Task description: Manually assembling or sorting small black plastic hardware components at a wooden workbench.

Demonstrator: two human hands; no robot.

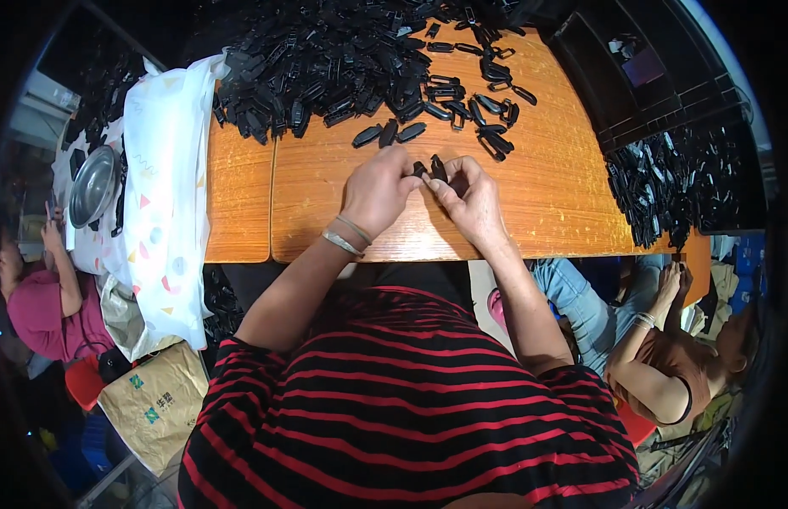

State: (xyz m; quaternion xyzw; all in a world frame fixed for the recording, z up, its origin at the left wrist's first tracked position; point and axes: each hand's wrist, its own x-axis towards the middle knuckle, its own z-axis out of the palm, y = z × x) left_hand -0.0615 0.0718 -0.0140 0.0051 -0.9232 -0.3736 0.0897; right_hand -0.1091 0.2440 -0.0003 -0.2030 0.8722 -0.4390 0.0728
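My striped shirt point(385, 373) is closest; past it, on the near side of the big heap of black plastic parts point(326, 68), my hands nearly meet over the wooden table point(530, 212). My right hand point(472, 202) has thumb and fingers clamped on a slim black part point(439, 170), its long axis running away from me, toward the heap's right end, with a slight leftward lean. My left hand point(378, 188) pinches a smaller black piece point(419, 170) — mostly hidden, so I can't tell its long axis. The two sit side by side, just apart as far as I can see, the slim one to the right.

Between my knuckles and the heap lie three loose oblong parts point(388, 133), nearer my left hand; the middle one points away from me, its neighbours lie more crosswise. Farther on comes the heap itself — with scattered parts point(487, 106) off its right side.
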